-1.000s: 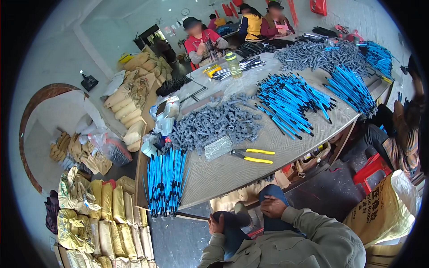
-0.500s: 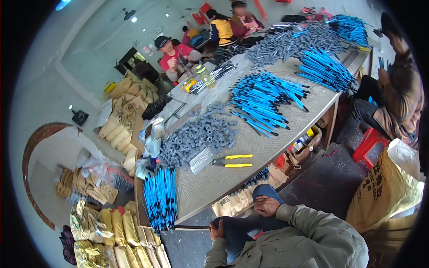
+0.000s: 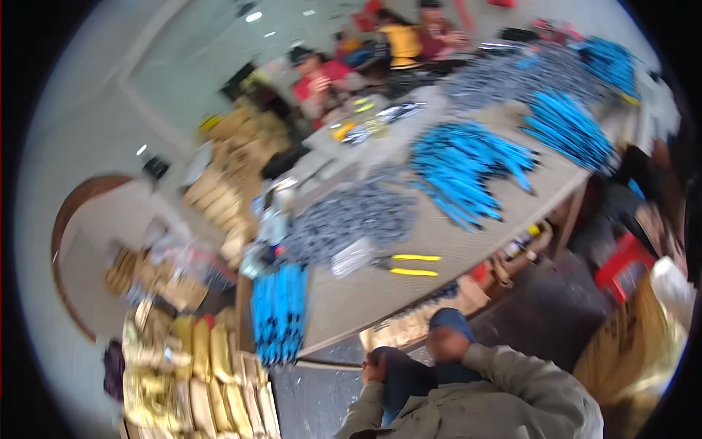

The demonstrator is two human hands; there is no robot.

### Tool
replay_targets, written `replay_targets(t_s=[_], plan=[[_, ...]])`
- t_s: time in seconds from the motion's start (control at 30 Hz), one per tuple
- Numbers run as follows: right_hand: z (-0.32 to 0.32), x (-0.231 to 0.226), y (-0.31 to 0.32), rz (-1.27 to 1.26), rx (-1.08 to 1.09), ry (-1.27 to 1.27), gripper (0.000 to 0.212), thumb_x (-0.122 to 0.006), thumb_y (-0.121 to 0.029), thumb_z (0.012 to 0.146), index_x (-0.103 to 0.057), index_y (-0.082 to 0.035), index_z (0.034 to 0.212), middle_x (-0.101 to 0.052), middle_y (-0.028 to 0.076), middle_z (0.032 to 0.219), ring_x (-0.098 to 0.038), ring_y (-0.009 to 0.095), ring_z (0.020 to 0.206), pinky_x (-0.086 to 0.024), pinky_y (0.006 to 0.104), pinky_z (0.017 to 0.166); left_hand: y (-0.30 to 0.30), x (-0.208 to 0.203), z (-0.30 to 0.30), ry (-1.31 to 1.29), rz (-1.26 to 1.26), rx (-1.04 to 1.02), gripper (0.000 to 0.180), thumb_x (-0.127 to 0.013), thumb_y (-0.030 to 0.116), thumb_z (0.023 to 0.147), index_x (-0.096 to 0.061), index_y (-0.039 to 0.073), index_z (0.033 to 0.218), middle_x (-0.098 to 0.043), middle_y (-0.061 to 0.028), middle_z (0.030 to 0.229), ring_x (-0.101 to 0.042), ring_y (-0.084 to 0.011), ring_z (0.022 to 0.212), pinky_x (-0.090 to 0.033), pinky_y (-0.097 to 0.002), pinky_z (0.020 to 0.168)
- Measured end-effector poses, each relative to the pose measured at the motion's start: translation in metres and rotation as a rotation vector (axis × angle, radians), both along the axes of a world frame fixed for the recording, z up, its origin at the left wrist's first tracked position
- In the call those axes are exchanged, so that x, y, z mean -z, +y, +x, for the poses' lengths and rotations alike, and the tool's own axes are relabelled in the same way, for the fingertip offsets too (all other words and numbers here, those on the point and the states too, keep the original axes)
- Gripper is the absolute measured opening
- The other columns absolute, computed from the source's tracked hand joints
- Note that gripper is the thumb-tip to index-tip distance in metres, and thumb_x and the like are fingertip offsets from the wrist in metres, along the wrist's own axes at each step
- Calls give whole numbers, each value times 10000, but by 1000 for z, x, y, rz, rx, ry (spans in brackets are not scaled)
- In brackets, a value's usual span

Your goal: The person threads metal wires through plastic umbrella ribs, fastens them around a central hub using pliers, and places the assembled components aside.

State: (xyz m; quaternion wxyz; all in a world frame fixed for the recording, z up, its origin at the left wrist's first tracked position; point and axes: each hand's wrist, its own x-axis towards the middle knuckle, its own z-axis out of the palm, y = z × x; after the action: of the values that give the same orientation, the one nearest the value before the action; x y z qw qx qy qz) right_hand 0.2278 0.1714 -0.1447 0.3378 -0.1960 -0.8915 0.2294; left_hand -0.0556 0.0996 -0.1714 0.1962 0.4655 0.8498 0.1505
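Note:
Both my hands rest on my legs, away from the table. My left hand [image 3: 374,368] lies against the side of my left knee, fingers laid along the dark trousers and holding nothing. On my right knee lies my right hand [image 3: 447,344], blurred by motion, with no object seen in it. Nearest on the table are yellow-handled pliers [image 3: 414,264], beside a small bundle of thin, clear or whitish sticks [image 3: 352,257]. A heap of small grey parts [image 3: 351,221] is behind them. Blue sticks with black ends [image 3: 278,311] form a bundle at the table's left corner.
Further along the table [image 3: 351,307] are two more blue stick piles [image 3: 468,168] and a long grey heap [image 3: 512,77]. Stacked wrapped packages [image 3: 212,373] stand at lower left. At right are a red stool [image 3: 621,267], a large sack [image 3: 621,347] and a seated person. Others sit across the table.
My view has swung, so the whole scene sits further right in the picture and is blurred. Both hands remain on my knees. The table's piles and pliers look unmoved.

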Motion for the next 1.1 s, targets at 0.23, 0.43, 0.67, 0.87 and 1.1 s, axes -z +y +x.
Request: replay_targets(t_s=[0.23,0.43,0.67,0.87,1.1], plan=[[15,34,15,-108,179,-90,148,-585,-233,763,-605,-89,735,-599,100,819,-560,275,864,-398,388,901,26,20,19,12,-62,155,906,-464,691,749,-331,11,1333,-456,-288,1228,-439,-428,1143,-373,-467,944],[-6,16,21,-92,125,-63,152,-561,-220,765,-573,-95,681,-590,99,802,-558,273,884,-399,386,892,1,42,-7,67,-8,162,873,-514,646,747,-245,122,1391,-268,-264,1382,-281,-441,1259,-305,-488,1005],[15,-43,6,-322,-32,-365,176,-545,-242,825,-562,-80,758,-600,103,826,-563,274,864,-432,372,819,12,64,28,254,79,334,792,-529,628,739,-317,186,1362,-238,-257,1389,-221,-484,1263,-233,-601,985],[41,-222,64,-528,-492,-3,385,-556,-231,891,-469,-40,1214,-574,123,1116,-554,192,1001,-452,326,836,-8,56,44,621,129,703,615,-558,565,733,-482,222,1239,-307,-128,1380,-204,-436,1285,-138,-669,972],[151,-355,3,785,-264,1282,156,-540,-119,863,-578,9,945,-574,106,927,-558,158,830,-473,300,699,-4,53,38,248,179,587,459,-572,509,732,-582,230,1096,-425,17,1282,-173,-365,1312,-54,-718,941]])
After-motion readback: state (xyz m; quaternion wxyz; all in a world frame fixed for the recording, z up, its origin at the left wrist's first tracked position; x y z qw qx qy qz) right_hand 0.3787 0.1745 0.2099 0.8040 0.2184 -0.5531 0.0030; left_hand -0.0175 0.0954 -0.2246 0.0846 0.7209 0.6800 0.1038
